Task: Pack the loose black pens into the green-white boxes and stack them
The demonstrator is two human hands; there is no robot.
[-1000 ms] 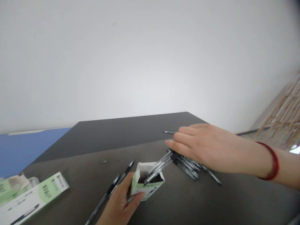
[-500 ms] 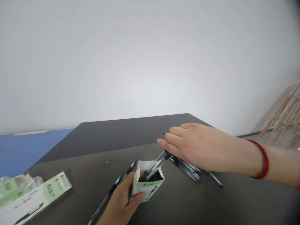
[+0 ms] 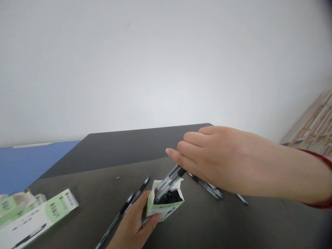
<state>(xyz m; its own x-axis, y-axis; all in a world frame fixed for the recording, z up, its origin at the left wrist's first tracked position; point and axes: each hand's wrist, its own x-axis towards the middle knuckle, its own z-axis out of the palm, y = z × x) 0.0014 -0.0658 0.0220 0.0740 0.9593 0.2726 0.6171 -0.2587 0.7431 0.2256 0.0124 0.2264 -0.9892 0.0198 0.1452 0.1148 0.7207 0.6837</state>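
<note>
My left hand [image 3: 135, 226] is wrapped round a small green and white pen box [image 3: 163, 204] that stands open-topped on the dark table [image 3: 109, 155]. Black pen caps show inside it. Above the box my right hand [image 3: 207, 157] pinches a few clear pens with black caps [image 3: 169, 178], their lower ends reaching into the box opening. A red band [image 3: 320, 180] circles my right wrist.
A pile of pens [image 3: 210, 186] lies on the table behind my right hand. Two loose pens [image 3: 129, 204] lie left of the box. Flat green and white boxes [image 3: 33, 216] sit at the near left. A wooden rack [image 3: 313, 128] stands at the far right.
My right hand has lifted a few pens off the pile and carried them left and up over the box, tilting them steeper into the opening. My left hand has kept its hold on the box.
</note>
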